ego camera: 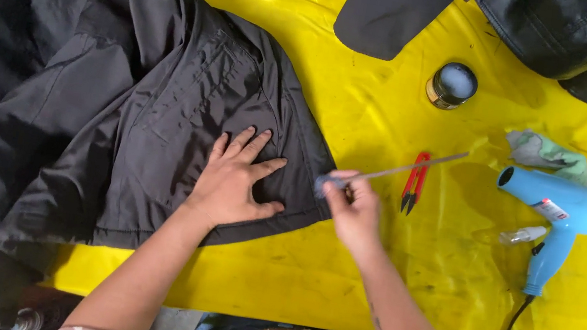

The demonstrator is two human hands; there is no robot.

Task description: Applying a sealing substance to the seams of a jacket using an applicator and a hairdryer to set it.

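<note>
While flat on the dark jacket [161, 114], left hand [233, 179] spread; right hand [356, 212], grip pinching a thin brush [393, 174].

left hand [233, 179] flat, fingers spread, right hand [355, 211] pinched shut

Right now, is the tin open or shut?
Open: the tin shows pale contents inside its rim, with no lid on it.
</note>
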